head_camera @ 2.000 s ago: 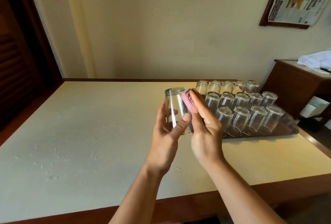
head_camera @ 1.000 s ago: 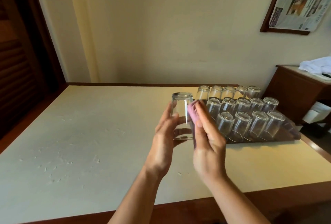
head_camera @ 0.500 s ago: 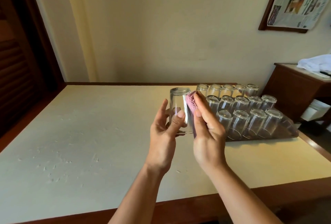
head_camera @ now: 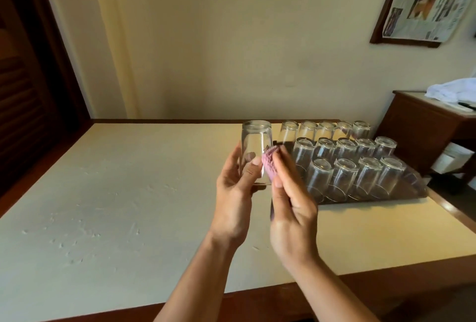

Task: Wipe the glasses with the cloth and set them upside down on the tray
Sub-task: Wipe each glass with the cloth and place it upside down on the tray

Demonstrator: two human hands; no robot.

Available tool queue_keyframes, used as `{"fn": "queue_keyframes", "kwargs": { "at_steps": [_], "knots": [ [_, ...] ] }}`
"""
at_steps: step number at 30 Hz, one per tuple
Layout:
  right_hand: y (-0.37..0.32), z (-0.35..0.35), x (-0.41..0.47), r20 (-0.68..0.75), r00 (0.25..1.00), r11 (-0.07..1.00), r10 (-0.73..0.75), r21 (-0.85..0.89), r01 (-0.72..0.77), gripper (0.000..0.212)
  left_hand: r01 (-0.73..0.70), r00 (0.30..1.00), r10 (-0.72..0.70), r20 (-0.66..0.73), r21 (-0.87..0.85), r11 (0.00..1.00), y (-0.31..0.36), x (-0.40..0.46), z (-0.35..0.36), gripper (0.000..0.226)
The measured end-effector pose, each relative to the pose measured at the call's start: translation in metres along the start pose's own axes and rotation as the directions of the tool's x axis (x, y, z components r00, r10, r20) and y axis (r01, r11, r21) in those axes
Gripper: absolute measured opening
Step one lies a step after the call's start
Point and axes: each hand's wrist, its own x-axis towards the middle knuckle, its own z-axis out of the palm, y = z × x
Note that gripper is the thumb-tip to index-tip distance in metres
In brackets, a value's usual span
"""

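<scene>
Wiping an upturned glass above the worktop
The left hand grips the inverted glass; the right hand pinches a pink cloth against its side.

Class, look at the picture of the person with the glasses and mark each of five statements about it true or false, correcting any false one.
1. The left hand holds a glass base up. True.
2. The right hand presses a green sponge to it. False: it presses a pink cloth.
3. The glasses on the tray stand upside down. True.
4. The tray lies left of the hands. False: it lies to their right.
5. The held glass rests on the table. False: it is held above it.
</scene>
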Motion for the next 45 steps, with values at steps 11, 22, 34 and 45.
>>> {"fn": "queue_keyframes", "kwargs": {
  "at_steps": [11,22,34,45],
  "knots": [
    [0.002,-0.004,0.005,0.010,0.999,0.999,-0.035,-0.026,0.036,0.040,0.026,0.999,-0.023,0.032,-0.108,0.994,0.001,0.001,0.003,0.068],
    [-0.001,-0.004,0.015,0.004,1.000,1.000,-0.014,-0.006,0.014,0.040,0.021,0.999,-0.017,0.048,-0.094,0.995,0.002,0.004,0.005,0.069],
    [-0.001,-0.002,0.011,0.058,0.997,0.999,-0.043,-0.003,0.043,0.041,0.036,0.999,-0.034,0.032,-0.046,0.998,0.001,0.008,-0.003,0.065],
    [-0.001,-0.001,0.014,0.017,0.999,0.998,-0.046,-0.050,0.047,0.038,0.127,0.989,-0.114,0.091,-0.164,0.978,0.002,0.006,-0.004,0.064]
  ]
}}
